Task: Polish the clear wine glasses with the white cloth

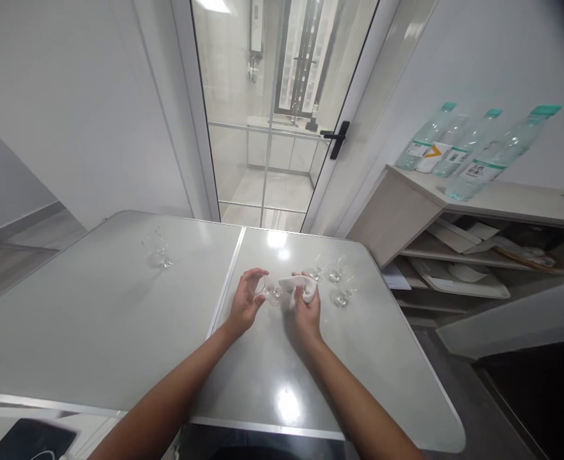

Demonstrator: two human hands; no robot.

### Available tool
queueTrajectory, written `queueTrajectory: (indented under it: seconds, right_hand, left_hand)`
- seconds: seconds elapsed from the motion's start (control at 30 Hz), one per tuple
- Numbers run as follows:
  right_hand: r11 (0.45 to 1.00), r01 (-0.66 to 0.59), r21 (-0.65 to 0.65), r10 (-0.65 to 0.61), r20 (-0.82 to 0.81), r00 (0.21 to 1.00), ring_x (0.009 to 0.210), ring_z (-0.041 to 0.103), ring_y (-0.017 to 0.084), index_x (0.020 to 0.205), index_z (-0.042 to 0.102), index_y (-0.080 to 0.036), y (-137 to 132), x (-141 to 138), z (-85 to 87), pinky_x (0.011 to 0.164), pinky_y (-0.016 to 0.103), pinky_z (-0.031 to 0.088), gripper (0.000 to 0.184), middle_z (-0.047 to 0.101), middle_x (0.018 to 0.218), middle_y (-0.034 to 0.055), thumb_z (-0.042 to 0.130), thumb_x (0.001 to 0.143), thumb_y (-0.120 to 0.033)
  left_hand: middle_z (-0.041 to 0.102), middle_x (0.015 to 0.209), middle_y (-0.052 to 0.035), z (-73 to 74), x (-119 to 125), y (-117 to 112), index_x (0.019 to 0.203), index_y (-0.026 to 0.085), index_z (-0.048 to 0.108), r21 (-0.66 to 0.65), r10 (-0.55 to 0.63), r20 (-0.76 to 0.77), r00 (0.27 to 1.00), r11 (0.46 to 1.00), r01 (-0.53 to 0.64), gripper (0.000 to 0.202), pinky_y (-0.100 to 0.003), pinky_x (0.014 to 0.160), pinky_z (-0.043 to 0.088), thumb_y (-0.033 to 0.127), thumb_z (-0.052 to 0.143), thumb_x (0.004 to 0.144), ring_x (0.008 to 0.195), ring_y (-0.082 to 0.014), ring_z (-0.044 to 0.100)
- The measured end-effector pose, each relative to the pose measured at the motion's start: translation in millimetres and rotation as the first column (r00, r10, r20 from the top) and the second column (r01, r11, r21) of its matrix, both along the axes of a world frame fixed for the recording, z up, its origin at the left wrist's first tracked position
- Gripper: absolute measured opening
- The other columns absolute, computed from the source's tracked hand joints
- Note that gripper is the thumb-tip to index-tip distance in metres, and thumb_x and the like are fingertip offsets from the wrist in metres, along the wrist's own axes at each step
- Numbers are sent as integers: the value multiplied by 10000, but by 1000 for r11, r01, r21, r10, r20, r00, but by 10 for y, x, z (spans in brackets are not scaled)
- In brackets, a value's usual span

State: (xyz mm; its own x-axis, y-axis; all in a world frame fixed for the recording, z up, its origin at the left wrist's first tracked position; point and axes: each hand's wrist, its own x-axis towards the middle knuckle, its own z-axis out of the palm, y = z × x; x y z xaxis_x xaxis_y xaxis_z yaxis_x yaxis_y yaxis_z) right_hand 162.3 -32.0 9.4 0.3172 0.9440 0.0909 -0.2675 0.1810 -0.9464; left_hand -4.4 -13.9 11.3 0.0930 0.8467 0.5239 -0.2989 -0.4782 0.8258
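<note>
My left hand curves its thumb and fingers around the bowl of a clear stemmed glass, tilted so that its foot points to the right. A folded white cloth is gripped in my right hand, close to the foot of that glass. Whether the cloth touches the glass is hard to make out. Just right of the cloth stand other clear glasses, one at the back and one nearer. A further glass is partly hidden behind the cloth.
Another clear glass stands on the left half of the pale table, beyond a metal seam. Plastic bottles stand on a shelf unit at the right. A glass door is behind the table. A dark tablet-like object lies at lower left.
</note>
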Motion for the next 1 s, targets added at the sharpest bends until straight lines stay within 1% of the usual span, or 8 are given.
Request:
queueTrajectory:
  seconds: [0.13, 0.2, 0.3, 0.5, 0.57, 0.67, 0.77, 1.0]
  right_hand:
    - [927, -358, -110, 307, -325, 895, 1108, 703, 266, 1213, 705, -192, 62, 10, 19, 954, 401, 566, 496, 743, 1256, 116, 768, 874, -549]
    - [888, -445, -112, 370, -399, 839, 1061, 722, 287, 1143, 740, -159, 83, 30, 24, 924, 411, 581, 495, 771, 1170, 128, 811, 830, -535]
    - [910, -374, -177, 297, -352, 888, 1021, 733, 285, 1079, 756, -157, 106, 69, -23, 899, 396, 589, 472, 793, 1071, 111, 869, 773, -498]
    - [973, -38, -227, 6, -142, 990, 1026, 730, 236, 1117, 726, -227, 141, 105, -121, 887, 351, 583, 428, 791, 1073, 47, 840, 801, -492]
    - [968, -71, -239, 23, -197, 980, 994, 734, 245, 1065, 736, -211, 138, 99, -73, 880, 350, 581, 383, 794, 1041, 44, 853, 773, -430]
    - [925, -306, -227, 215, -354, 910, 958, 735, 274, 1006, 758, -163, 112, 82, 35, 842, 359, 584, 337, 794, 996, 80, 804, 790, -418]
    - [870, -461, -175, 374, -376, 848, 879, 727, 248, 997, 773, -153, 91, 67, 67, 776, 327, 573, 339, 789, 954, 79, 803, 795, -424]
    - [923, -347, -166, 329, -126, 936, 665, 635, 169, 878, 760, -137, 153, 79, -205, 655, 286, 502, 383, 756, 781, 42, 942, 618, -351]
  left_hand:
    - [548, 1346, -156, -5, 4, -4, 1456, 236, 499, 96, -8, -33, 999, 995, 11, 557, -526, 1234, 347, 418, 683, 963, 1344, -311, 533]
    - [534, 1343, -153, 0, -2, 1, 1468, 241, 488, 136, -10, -54, 999, 991, 18, 543, -524, 1221, 364, 395, 664, 977, 1335, -306, 536]
    - [524, 1344, -154, 29, -33, 2, 1477, 240, 479, 180, 6, -97, 995, 984, 12, 550, -524, 1215, 374, 395, 660, 981, 1332, -296, 535]
    - [511, 1355, -159, 56, -88, -20, 1489, 245, 460, 254, 64, -96, 993, 967, -38, 573, -541, 1195, 399, 453, 639, 986, 1327, -299, 533]
    - [516, 1354, -165, 29, -87, -17, 1495, 241, 453, 274, 61, -124, 990, 961, -25, 581, -549, 1175, 418, 455, 635, 987, 1316, -308, 540]
    - [537, 1360, -173, -22, -83, -3, 1505, 234, 444, 316, 86, -211, 974, 949, -15, 589, -557, 1159, 425, 430, 641, 986, 1325, -320, 530]
    - [562, 1367, -179, -51, -81, 2, 1509, 227, 444, 357, 121, -288, 950, 934, -11, 587, -570, 1159, 413, 412, 639, 987, 1344, -330, 511]
    - [571, 1378, -188, -15, -27, -53, 1516, 220, 436, 368, 63, -333, 941, 927, 68, 605, -566, 1134, 442, 436, 634, 988, 1338, -336, 522]
